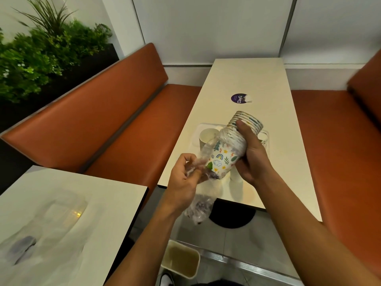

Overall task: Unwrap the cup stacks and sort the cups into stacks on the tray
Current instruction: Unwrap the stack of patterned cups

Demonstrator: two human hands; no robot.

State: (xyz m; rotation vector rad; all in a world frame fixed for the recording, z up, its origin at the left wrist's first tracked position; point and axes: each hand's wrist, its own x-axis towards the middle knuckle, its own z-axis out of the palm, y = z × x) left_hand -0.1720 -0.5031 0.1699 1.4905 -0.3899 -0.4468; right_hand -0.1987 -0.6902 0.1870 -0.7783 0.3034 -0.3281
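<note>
Head view: the cup stack [223,159] hangs tilted over the table [268,89], base near-left, rims toward the tray [196,129]; right hand [252,155] grips its middle, left hand [184,176] pinches the plastic wrap [201,207] at the base, so it should slide off down-left

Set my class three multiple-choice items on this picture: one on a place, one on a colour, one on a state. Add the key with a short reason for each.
1. Where does the white cup stand?
A. In the tray, at its left end
B. On the bench
C. On the floor

2. What colour is the round sticker on the table?
A. Red
B. Purple
C. Green

3. How is the plastic wrap on the patterned cup stack?
A. Sealed all round
B. Partly pulled off
C. Gone entirely

Key:
1 A: the tray's rim runs round it.
2 B: its face is purple.
3 B: the left hand pinches loose wrap, the right hand grips the stack, and the top rims are bare.
</note>
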